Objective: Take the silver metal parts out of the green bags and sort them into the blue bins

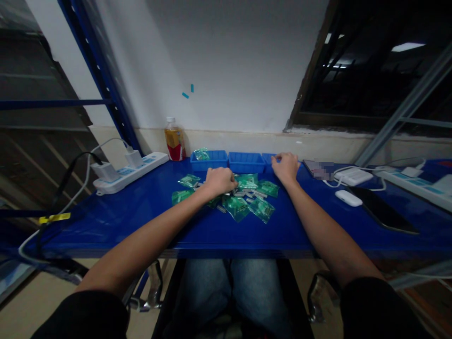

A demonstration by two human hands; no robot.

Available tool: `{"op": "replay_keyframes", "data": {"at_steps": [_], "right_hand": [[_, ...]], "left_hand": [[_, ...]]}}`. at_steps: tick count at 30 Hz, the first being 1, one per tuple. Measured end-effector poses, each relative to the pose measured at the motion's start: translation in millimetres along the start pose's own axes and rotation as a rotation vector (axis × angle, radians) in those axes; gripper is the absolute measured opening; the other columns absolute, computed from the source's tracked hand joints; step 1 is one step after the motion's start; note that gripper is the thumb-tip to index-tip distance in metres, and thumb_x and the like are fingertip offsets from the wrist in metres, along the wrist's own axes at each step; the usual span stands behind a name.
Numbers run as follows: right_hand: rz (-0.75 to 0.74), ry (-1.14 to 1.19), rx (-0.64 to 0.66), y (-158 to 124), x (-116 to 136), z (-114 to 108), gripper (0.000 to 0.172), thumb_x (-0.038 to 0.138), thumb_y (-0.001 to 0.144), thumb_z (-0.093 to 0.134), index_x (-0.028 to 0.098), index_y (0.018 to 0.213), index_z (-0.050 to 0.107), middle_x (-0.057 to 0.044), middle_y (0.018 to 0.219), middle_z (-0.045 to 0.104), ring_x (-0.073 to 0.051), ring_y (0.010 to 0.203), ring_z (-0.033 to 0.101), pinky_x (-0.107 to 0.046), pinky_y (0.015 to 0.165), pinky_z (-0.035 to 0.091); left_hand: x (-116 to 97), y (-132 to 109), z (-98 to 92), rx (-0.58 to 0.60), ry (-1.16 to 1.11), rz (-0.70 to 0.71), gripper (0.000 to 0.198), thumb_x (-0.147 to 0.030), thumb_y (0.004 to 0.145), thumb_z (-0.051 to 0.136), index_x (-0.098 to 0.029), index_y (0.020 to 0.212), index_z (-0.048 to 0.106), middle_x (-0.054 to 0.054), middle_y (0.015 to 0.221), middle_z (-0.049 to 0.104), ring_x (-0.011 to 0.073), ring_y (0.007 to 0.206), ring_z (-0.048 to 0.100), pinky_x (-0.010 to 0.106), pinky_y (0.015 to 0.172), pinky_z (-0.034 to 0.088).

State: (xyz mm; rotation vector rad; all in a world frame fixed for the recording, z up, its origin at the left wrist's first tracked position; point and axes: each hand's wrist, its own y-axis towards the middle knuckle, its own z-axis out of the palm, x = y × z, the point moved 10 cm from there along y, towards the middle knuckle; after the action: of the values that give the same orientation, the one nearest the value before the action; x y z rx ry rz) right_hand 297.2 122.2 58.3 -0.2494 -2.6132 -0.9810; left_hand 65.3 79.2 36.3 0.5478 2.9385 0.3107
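Green plastic packets (247, 181) and small grey pieces (252, 193) lie under the curled fingers of the left hand (219, 180). Whether they pinch one is unclear. The right hand (286, 167), fingers loose and spread, rests by the blue trays (246, 163) on the blue table (141, 212).
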Motion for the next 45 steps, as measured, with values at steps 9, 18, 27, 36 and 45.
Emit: {"op": "replay_keyframes", "data": {"at_steps": [9, 18, 27, 36, 45], "right_hand": [[0.078, -0.048, 0.080, 1.6, -14.3, 19.3, 0.030, 0.034, 0.080, 0.048, 0.017, 0.089, 0.071, -0.015, 0.103, 0.058, -0.033, 0.105, 0.041, -0.047, 0.081, 0.033], [-0.011, -0.004, 0.068, -4.6, 5.7, 8.5, 0.032, 0.036, 0.083, 0.046, 0.016, 0.090, 0.070, -0.016, 0.104, 0.059, -0.034, 0.105, 0.041, -0.047, 0.082, 0.033], [-0.734, 0.402, 0.195, -79.3, 151.1, -18.2, 0.023, 0.033, 0.082, 0.056, 0.020, 0.099, 0.060, -0.005, 0.089, 0.063, -0.021, 0.088, 0.055, -0.033, 0.079, 0.037], [-0.632, 0.298, 0.161, -85.1, 152.3, -10.9, 0.010, 0.023, 0.077, 0.050, 0.018, 0.078, 0.058, -0.007, 0.081, 0.060, -0.022, 0.081, 0.053, -0.033, 0.072, 0.038], [-0.043, 1.085, 0.424, -66.1, 121.3, 15.5, 0.013, 0.032, 0.066, 0.057, 0.019, 0.066, 0.058, 0.002, 0.064, 0.057, -0.015, 0.065, 0.052, -0.027, 0.063, 0.039]], "left_hand": [[9.3, 4.8, -0.7, -0.111, -0.347, 0.139, 0.020, -0.017, 0.077, 0.052, -0.015, 0.090, 0.067, 0.005, 0.086, 0.071, 0.0183, 0.081, 0.066, 0.025, 0.070, 0.046], [14.9, 2.8, -16.4, -0.228, -0.541, 0.128, 0.019, -0.026, 0.083, 0.052, -0.015, 0.087, 0.068, 0.005, 0.087, 0.071, 0.0163, 0.080, 0.063, 0.025, 0.074, 0.045], [38.4, 12.4, -13.0, -0.256, -0.917, 0.042, 0.036, -0.042, 0.086, 0.048, -0.013, 0.072, 0.062, 0.004, 0.071, 0.066, 0.0128, 0.067, 0.057, 0.024, 0.066, 0.044], [24.3, -0.5, -29.0, -0.339, -0.724, 0.135, 0.034, -0.043, 0.084, 0.052, -0.013, 0.070, 0.061, 0.003, 0.070, 0.064, 0.0130, 0.067, 0.057, 0.024, 0.065, 0.042], [8.6, -12.6, -39.2, -0.422, -0.513, 0.291, 0.026, -0.025, 0.082, 0.054, -0.015, 0.106, 0.055, 0.005, 0.093, 0.064, 0.0164, 0.086, 0.059, 0.026, 0.073, 0.044]]}}
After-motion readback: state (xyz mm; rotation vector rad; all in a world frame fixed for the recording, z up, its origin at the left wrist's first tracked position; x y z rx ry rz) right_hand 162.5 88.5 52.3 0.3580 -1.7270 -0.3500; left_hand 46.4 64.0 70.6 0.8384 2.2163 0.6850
